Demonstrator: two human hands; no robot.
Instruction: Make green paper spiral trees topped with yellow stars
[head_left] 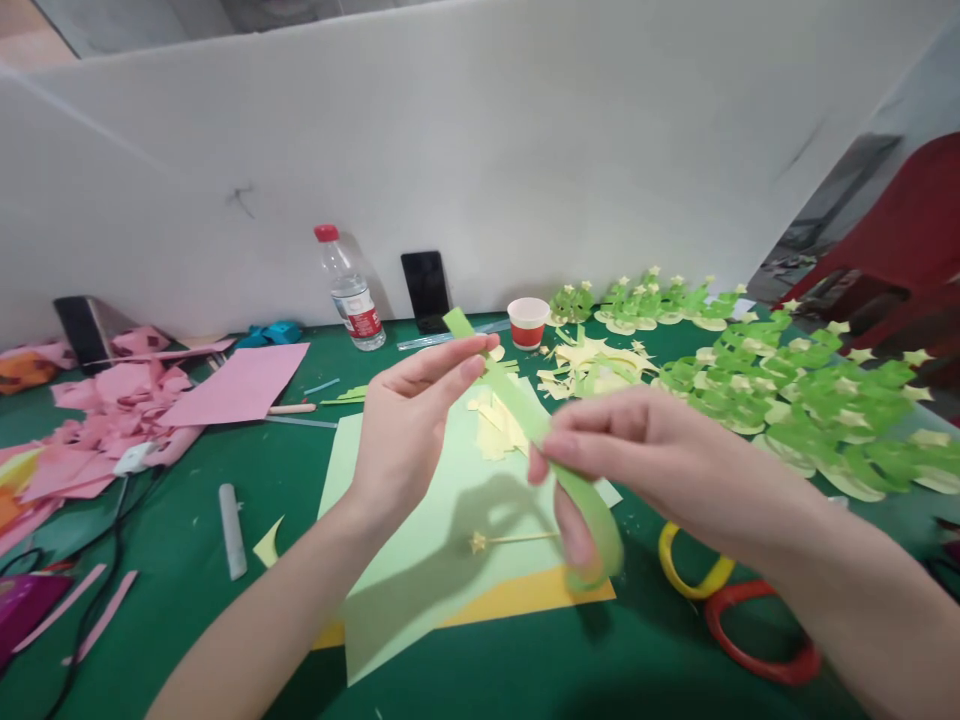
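A light green paper strip (512, 395) is stretched between my hands above the table. My left hand (409, 425) pinches it close to its upper end. Farther down, my right hand (615, 435) grips the strip between thumb and fingers, and the strip's lower end curls below that hand, blurred by motion. Beneath lie pale green paper sheets (405, 590) over an orange-yellow sheet (525, 597). On them rests a thin yellow stick with a small star (478, 542) at one end. Scissors with yellow and red handles (761, 640) lie partly under my right forearm.
Several green paper decorations with yellow stars (817, 390) cover the right side. Yellow scraps (592, 360), a paper cup (529, 323), a phone (425, 290) and a bottle (352, 300) stand or lie at the back. Pink paper (240, 382) and a glue stick (232, 531) are on the left.
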